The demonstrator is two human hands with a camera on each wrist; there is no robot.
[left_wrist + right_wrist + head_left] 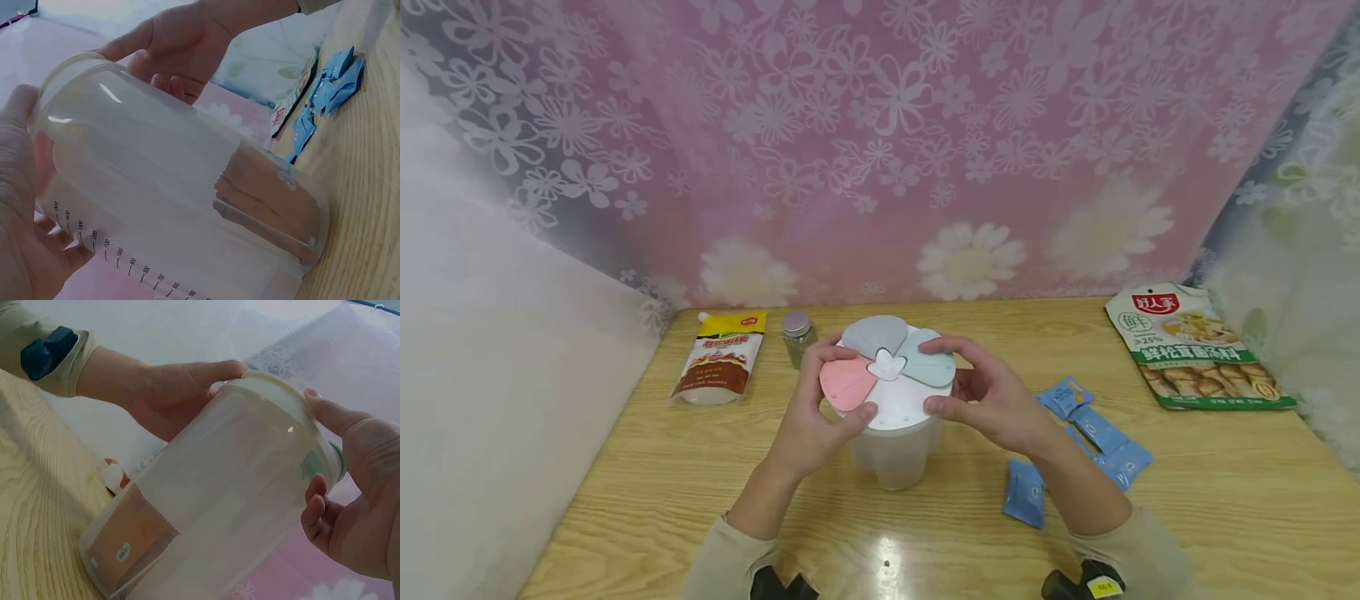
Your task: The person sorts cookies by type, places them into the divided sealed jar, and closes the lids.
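Observation:
A translucent plastic storage canister (895,460) stands upright on the table, with a round white lid (901,408) on top. Grey, green and pink petal-shaped flaps (874,336) surround a white centre on this lid. From the left, my left hand (820,400) grips the lid's rim, thumb at the front and fingers behind near the pink flap. My right hand (988,396) grips the opposite side, fingertips over the green flap. Brown packets (272,200) show through the canister's wall at its bottom in the left wrist view, and graduation marks run along its side.
Several blue packets (1097,429) lie on the table to the right, one (1024,493) nearer the front. A large food pouch (1198,350) lies at the back right. At the back left are a yellow-topped spouted pouch (721,358) and a small glass jar (799,337).

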